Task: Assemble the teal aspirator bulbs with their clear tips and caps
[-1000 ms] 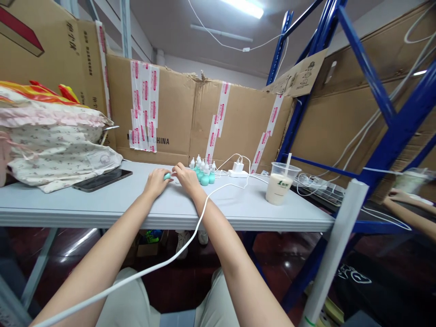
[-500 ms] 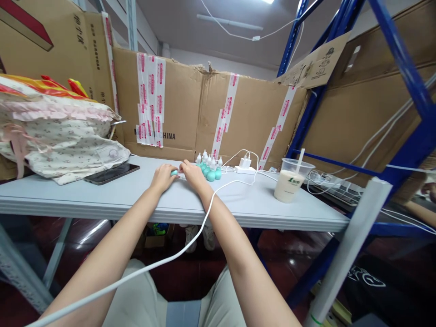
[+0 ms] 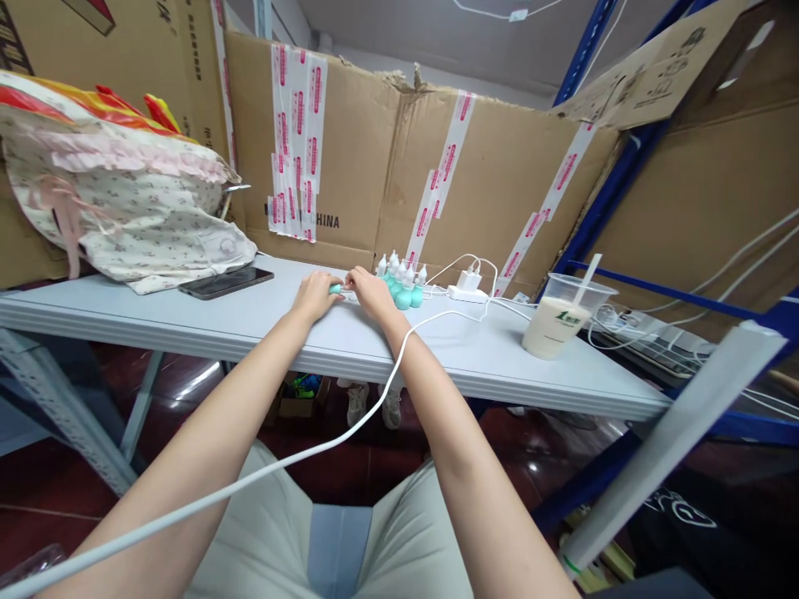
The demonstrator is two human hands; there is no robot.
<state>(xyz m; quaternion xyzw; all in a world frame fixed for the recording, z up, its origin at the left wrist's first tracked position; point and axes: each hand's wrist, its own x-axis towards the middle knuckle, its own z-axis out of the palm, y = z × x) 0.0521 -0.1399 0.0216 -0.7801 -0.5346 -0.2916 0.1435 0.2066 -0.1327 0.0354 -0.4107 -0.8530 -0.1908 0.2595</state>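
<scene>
My left hand (image 3: pixel 316 294) is closed around a small teal bottle (image 3: pixel 335 289), seen only in part between its fingers. Close beside it, my right hand (image 3: pixel 368 289) has its fingers pinched at the bottle's other end; what they grip there is too small and covered to make out. Both hands rest low over the grey table (image 3: pixel 462 353). Just right of my right hand stands a cluster of several teal bottles (image 3: pixel 403 297) with clear pointed tops, upright and close together.
A white cable (image 3: pixel 325 446) crosses over my right forearm toward a power strip with a charger (image 3: pixel 468 287). To the right stands a plastic cup with a straw (image 3: pixel 557 320). A phone (image 3: pixel 225 283) and a floral cloth bag (image 3: pixel 150 220) lie left. Cardboard (image 3: pixel 355 158) walls the back.
The view has tipped downward and shifted left, so everything sits higher and further right. Both hands remain together at the small teal bottle, with little visible change in their grip.
</scene>
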